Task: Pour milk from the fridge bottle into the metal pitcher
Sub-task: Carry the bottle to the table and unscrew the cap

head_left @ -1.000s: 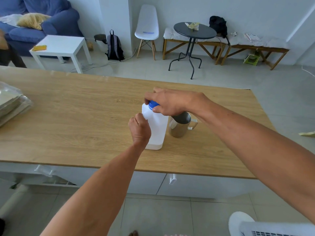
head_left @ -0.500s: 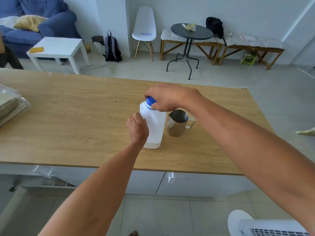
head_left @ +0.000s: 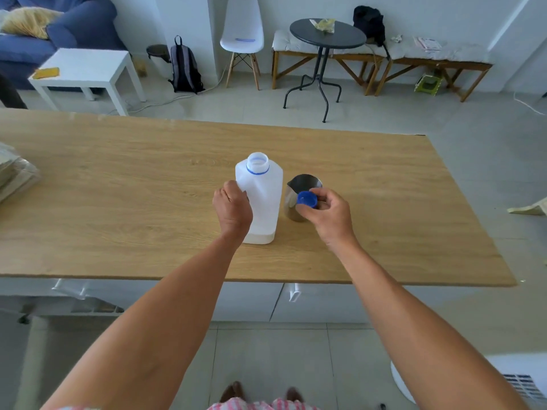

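Blue cap point(head_left: 307, 199) is pinched in my right grip point(head_left: 327, 216), off the upright bottle point(head_left: 262, 199), which my left grip point(head_left: 233, 209) holds on the worktop point(head_left: 118, 184), just beside the pitcher point(head_left: 299, 193). Set the cap aside, then tilt slowly, neck over rim.

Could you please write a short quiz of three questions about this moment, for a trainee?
1. True or false: the blue cap is screwed on the milk bottle.
2. What does the left hand do? A: grips the bottle's side. B: lifts the metal pitcher. C: rests flat on the wooden counter.
3. Fill in: the pitcher stands to the ____ of the bottle, as the person sees it.

Key
1. False: the right hand holds the cap, and the bottle's neck is open.
2. A
3. right
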Motion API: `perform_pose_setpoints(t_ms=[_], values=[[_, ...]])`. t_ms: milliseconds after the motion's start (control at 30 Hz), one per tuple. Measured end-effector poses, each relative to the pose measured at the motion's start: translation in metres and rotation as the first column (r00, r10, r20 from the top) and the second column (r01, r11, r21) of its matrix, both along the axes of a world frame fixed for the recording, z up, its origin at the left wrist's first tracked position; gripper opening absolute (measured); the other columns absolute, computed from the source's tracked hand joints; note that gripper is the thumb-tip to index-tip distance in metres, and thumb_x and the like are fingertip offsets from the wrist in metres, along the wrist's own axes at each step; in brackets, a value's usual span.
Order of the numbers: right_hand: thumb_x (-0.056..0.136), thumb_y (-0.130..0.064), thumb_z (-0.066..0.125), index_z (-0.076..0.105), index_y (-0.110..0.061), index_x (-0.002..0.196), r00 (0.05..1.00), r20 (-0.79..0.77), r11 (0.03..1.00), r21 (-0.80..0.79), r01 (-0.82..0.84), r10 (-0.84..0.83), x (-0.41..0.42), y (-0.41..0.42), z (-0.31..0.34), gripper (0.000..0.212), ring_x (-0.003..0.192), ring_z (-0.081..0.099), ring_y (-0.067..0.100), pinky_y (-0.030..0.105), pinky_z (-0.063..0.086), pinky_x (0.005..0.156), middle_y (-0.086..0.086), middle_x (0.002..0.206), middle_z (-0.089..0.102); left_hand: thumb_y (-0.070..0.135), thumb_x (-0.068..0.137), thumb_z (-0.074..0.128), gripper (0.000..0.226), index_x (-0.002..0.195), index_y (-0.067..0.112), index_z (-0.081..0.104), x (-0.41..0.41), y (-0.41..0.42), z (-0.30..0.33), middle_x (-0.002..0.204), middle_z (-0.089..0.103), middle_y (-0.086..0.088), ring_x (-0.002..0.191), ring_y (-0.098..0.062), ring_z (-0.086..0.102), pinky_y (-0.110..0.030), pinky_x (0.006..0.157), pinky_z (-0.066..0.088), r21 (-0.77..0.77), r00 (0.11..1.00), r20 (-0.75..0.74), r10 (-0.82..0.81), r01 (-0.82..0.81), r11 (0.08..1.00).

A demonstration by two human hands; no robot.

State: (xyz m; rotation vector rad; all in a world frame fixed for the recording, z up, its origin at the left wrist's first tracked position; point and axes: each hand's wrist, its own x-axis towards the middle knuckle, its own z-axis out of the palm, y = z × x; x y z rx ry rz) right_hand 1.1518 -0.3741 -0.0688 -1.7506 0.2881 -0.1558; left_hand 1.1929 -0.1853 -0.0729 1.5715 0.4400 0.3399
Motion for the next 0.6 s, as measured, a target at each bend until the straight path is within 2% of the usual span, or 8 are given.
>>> perform_pose_setpoints(t_ms=[133, 300, 400, 500, 600], values=[[0.077, -0.016, 0.091, 0.066, -0.015, 0.11, 0.992, -0.119, 0.987, -0.161, 0.028, -0.048, -0.016, -0.006, -0.046, 0.041, 0.089, 0.063, 0.001, 0.008, 0.047, 0.071, -0.005, 0.106, 0.067, 0.026, 0.079, 0.035, 0.031, 0.05, 0.028, 0.024, 0.003, 0.0, -0.003, 0.059, 0.027, 0.001, 0.07, -0.026, 0.026, -0.042, 0.06, 0.028, -0.021, 1.0, 0.003, -0.012, 0.012, 1.0], [0.077, -0.024, 0.089, 0.067, -0.017, 0.11, 0.976, -0.207, 0.948, -0.318, -0.003, -0.066, -0.021, -0.01, -0.092, 0.041, 0.102, 0.062, 0.018, 0.021, 0.045, 0.078, -0.001, 0.112, 0.061, 0.03, 0.077, 0.034, 0.033, 0.045, 0.03, 0.026, 0.004, 0.001, -0.005, 0.063, 0.026, -0.002, 0.071, -0.027, 0.026, -0.041, 0.06, 0.028, -0.009, 1.0, 0.004, -0.02, 0.02, 1.0], [0.077, -0.029, 0.089, 0.067, -0.018, 0.113, 0.975, -0.204, 0.926, -0.378, -0.001, -0.082, -0.021, -0.008, -0.106, 0.043, 0.106, 0.061, 0.02, 0.031, 0.048, 0.087, -0.003, 0.111, 0.061, 0.033, 0.074, 0.035, 0.024, 0.052, 0.03, 0.026, 0.004, 0.002, -0.007, 0.068, 0.028, -0.007, 0.073, -0.029, 0.027, -0.041, 0.062, 0.029, 0.006, 1.0, 0.008, -0.022, 0.022, 1.0], [0.075, -0.037, 0.089, 0.068, -0.022, 0.114, 0.972, -0.22, 0.89, -0.456, -0.028, -0.082, -0.02, -0.005, -0.115, 0.046, 0.107, 0.06, 0.019, 0.043, 0.051, 0.096, -0.005, 0.112, 0.064, 0.039, 0.071, 0.034, 0.027, 0.061, 0.017, 0.023, 0.004, 0.002, -0.007, 0.072, 0.03, -0.011, 0.072, -0.029, 0.026, -0.041, 0.059, 0.025, 0.011, 0.999, 0.019, -0.035, 0.035, 0.999], [0.072, -0.041, 0.089, 0.066, -0.024, 0.117, 0.972, -0.218, 0.875, -0.484, -0.03, -0.088, -0.021, -0.004, -0.116, 0.053, 0.109, 0.06, 0.019, 0.047, 0.051, 0.099, -0.006, 0.114, 0.064, 0.038, 0.073, 0.034, 0.025, 0.06, 0.018, 0.024, 0.003, 0.0, -0.006, 0.069, 0.028, -0.011, 0.072, -0.029, 0.025, -0.041, 0.059, 0.025, -0.009, 0.999, 0.024, -0.031, 0.032, 0.999]])
